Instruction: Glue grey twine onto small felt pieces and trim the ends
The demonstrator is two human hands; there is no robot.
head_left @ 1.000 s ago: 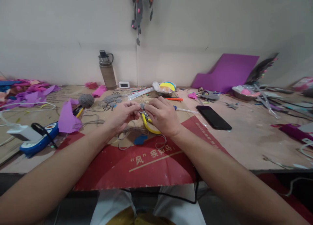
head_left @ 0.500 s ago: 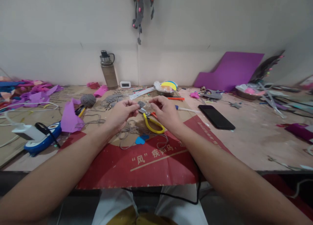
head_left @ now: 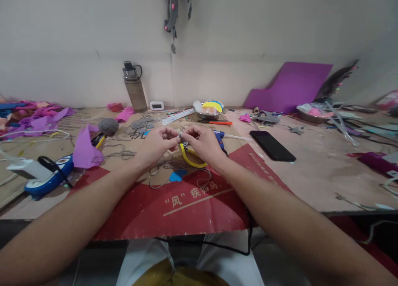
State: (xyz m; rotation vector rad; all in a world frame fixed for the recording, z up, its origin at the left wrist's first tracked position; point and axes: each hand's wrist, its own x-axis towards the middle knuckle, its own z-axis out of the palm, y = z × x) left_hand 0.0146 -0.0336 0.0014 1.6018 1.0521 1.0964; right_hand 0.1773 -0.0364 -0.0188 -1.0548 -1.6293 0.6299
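Note:
My left hand (head_left: 157, 145) pinches a small grey felt-like piece (head_left: 179, 136) between thumb and fingertips. The fingertips of my right hand (head_left: 203, 145) are closed on the same piece from the other side, so most of it is hidden. Just below the fingers lies a tool with yellow handles (head_left: 193, 161), its working end covered by my hands. Loose grey yarn (head_left: 161, 166) is strewn under my left hand. Nearer to me are blue heart-shaped cutouts (head_left: 178, 176). Partly behind my right hand is a blue glue gun (head_left: 220, 140) with a white stick in its back.
Red-printed cardboard (head_left: 199, 219) covers the table's front. A black phone (head_left: 273, 146) lies to the right. At left are a blue power strip (head_left: 46, 186), purple felt (head_left: 87, 151) and a yarn ball (head_left: 108, 127). A bottle (head_left: 135, 93) stands by the wall, near a filled bowl (head_left: 209, 113).
My right hand has moved left until its fingertips meet the small grey piece held by my left hand. The view has shifted slightly.

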